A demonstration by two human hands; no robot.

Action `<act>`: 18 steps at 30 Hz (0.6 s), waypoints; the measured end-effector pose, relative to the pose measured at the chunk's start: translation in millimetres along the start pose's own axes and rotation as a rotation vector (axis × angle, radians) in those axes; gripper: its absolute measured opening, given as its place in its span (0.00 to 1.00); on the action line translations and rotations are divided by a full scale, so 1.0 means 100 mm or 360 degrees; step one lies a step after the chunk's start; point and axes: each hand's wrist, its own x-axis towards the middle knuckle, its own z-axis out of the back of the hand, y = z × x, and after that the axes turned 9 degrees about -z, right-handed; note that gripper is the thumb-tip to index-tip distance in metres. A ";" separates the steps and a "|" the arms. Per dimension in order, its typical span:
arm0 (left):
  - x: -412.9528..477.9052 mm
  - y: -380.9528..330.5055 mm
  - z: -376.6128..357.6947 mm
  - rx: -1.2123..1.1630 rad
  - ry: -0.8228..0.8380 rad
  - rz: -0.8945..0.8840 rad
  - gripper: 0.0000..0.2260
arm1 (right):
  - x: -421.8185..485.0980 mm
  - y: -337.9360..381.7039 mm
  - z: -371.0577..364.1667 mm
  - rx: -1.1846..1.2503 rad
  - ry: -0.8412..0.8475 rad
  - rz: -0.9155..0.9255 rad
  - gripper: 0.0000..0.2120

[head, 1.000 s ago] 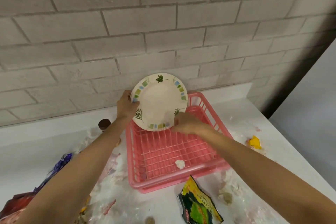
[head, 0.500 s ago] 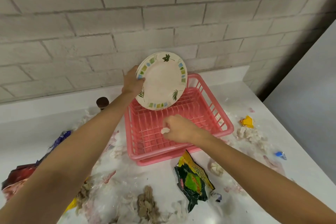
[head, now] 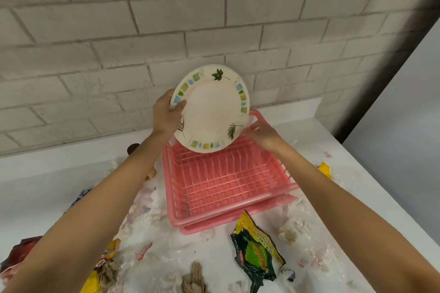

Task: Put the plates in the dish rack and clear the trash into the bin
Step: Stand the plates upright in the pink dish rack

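A person's left hand (head: pixel 166 114) grips a leaf-patterned plate (head: pixel 212 112) by its rim, thumb curled over the front edge and fingers behind. It holds the plate upright and tilted above the far end of a pink dish rack (head: pixel 226 181). The right hand (head: pixel 262 135) is just beside the plate's lower right edge, over the rack's far rim, with its fingers bent. Motion blur there makes it impossible to tell whether it holds anything or merely steadies the plate. From where I stand, the plate's bottom edge appears to hang just above the slots, not yet seated.

The danger is plain: one hand carries the whole plate by a pinch at one side of its rim. If that grip slackens before the lower edge finds a slot, the plate could swing, strike the plastic ribs and fall flat or chip. The right hand's fingers, between plate and rim, risk being nipped when the plate goes down. The rack looks light and could skid across the white bench (head: pixel 35 185) under a hard landing. Beneath both forearms, a green-and-yellow snack wrapper (head: pixel 257 252) and tissue wads (head: pixel 288 235) lie loose, and a dragging arm could sweep them off the near edge. No bin shows in view.
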 end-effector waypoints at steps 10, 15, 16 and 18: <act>-0.24 0.01 -0.17 -0.0747 -0.0207 0.0689 0.04 | 0.16 0.03 0.14 0.0747 -0.0300 0.0127 0.22; -0.56 0.06 -0.22 -0.0981 -0.0177 0.0925 0.08 | 0.07 -0.02 0.22 0.0695 -0.0346 0.0260 0.19; -0.63 0.03 -0.24 -0.1057 -0.0191 0.0955 0.05 | 0.07 -0.03 0.22 0.0684 -0.0347 0.0280 0.18; -0.74 -0.11 -0.29 -0.1210 -0.0232 0.1040 0.04 | 0.05 -0.05 0.22 0.0676 -0.0354 0.0291 0.18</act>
